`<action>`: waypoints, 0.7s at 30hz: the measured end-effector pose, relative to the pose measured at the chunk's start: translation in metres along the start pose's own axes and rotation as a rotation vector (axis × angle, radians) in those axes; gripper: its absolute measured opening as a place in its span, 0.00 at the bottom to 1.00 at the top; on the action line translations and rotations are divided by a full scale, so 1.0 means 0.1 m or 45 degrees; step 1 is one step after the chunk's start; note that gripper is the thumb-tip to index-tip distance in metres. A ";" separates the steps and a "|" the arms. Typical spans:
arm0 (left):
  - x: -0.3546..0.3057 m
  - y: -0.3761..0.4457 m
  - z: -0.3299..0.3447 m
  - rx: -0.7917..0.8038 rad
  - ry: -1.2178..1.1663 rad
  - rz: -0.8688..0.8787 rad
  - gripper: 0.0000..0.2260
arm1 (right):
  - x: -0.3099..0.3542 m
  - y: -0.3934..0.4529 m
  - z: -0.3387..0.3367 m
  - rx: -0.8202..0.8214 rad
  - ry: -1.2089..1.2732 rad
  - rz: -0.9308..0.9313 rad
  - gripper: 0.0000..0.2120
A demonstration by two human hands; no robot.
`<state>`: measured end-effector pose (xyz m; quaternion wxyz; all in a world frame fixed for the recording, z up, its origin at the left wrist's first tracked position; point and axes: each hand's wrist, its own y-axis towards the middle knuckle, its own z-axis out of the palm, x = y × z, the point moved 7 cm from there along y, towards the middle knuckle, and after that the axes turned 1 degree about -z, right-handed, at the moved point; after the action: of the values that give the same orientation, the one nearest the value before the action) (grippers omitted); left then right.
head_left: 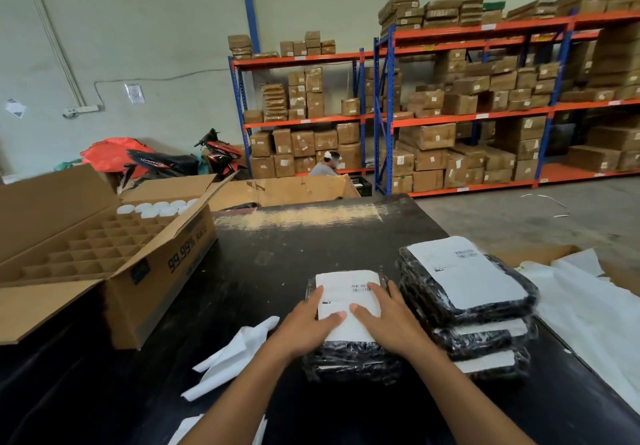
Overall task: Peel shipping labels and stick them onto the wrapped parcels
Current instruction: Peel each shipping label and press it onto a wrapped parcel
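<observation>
A black wrapped parcel [349, 361] lies on the black table [277, 257] right in front of me. A white shipping label [346, 288] with barcodes covers its top. My left hand [308, 327] lies flat on the label's left side, fingers straight. My right hand [388, 320] presses flat on the label's right side, its fingers spread. To the right stands a stack [485, 327] of black wrapped parcels, and the top one carries a white label [464, 271].
An open cardboard box [114, 271] with a divider grid and several white caps stands at the left. Peeled white backing paper [235, 358] lies left of my arm; more white sheets [595, 306] lie at the right edge. Shelves of brown cartons and a person are far behind.
</observation>
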<state>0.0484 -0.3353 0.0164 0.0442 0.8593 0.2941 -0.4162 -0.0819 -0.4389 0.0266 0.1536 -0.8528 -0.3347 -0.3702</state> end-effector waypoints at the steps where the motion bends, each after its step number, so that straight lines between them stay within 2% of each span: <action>1: 0.03 -0.01 0.01 0.008 -0.113 -0.006 0.30 | -0.02 -0.03 -0.01 -0.044 0.079 -0.014 0.27; 3: 0.07 -0.02 -0.02 0.004 -0.266 -0.015 0.25 | -0.06 -0.07 -0.04 -0.126 0.211 -0.036 0.21; 6: 0.04 -0.07 -0.07 0.007 -0.280 -0.038 0.23 | -0.03 -0.06 -0.04 -0.112 0.167 -0.053 0.20; 10: -0.14 -0.25 -0.03 0.105 -0.178 0.012 0.30 | -0.02 -0.10 -0.05 -0.013 0.025 -0.024 0.26; 12: -0.17 -0.32 0.00 0.177 -0.154 0.049 0.32 | -0.07 -0.19 -0.03 -0.037 0.016 -0.042 0.30; 17: 0.04 -0.32 -0.04 0.194 -0.462 -0.020 0.29 | -0.12 -0.43 0.05 -0.307 0.280 -0.228 0.21; 21: 0.00 -0.36 -0.01 0.190 -0.395 0.032 0.31 | -0.17 -0.39 0.02 -0.242 0.414 -0.176 0.19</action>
<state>0.0295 -0.3057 0.0232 0.0305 0.7893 0.2412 -0.5638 -0.1163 -0.4176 0.0131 0.0988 -0.7674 -0.3268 -0.5427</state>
